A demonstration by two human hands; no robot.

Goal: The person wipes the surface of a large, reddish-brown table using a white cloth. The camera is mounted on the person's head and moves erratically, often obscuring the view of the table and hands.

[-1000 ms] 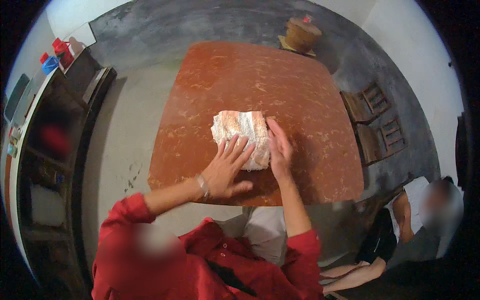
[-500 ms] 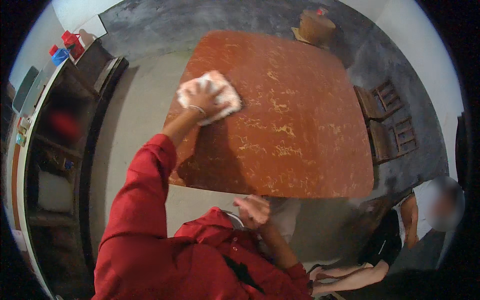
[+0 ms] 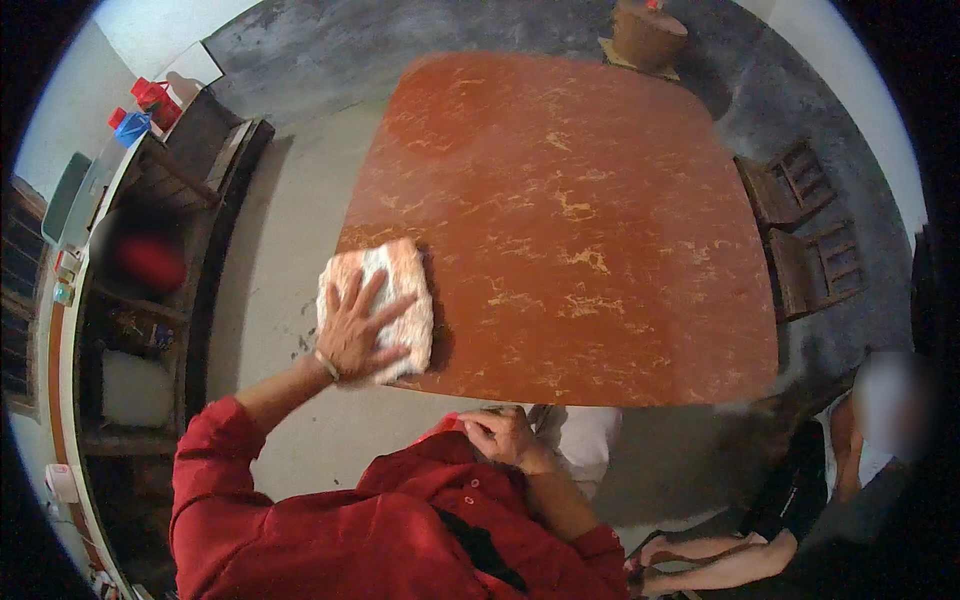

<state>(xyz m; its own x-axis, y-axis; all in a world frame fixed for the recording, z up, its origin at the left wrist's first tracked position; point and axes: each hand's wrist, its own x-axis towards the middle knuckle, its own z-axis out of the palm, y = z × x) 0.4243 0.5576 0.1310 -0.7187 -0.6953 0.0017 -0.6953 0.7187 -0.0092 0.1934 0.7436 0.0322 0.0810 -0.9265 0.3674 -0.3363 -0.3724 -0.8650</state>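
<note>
A folded, fluffy cloth (image 3: 407,275) in white and pale orange lies at the table's near left corner and juts past the left edge. My left hand (image 3: 355,325) presses flat on it, fingers spread, with a pale band around the wrist. Under the cloth is the reddish-brown table (image 3: 590,220), its top patterned with yellowish streaks. Close to my body, just off the table's near edge, my right hand (image 3: 500,438) rests by the front of my red shirt (image 3: 400,500). Its fingers are curled in, and nothing shows in them.
Along the left runs a shelf unit (image 3: 135,440) with a red-and-blue container (image 3: 128,127) and a red one (image 3: 155,103) on top. Two wooden chairs (image 3: 790,190) flank the table's right side. A round brown stool-like block (image 3: 648,40) stands behind. Another person (image 3: 770,560) sits at lower right.
My left hand has drawn the cloth toward me and to the left, from the far left part of the tabletop to its near left corner. My right hand stays near my body, its fingers more curled.
</note>
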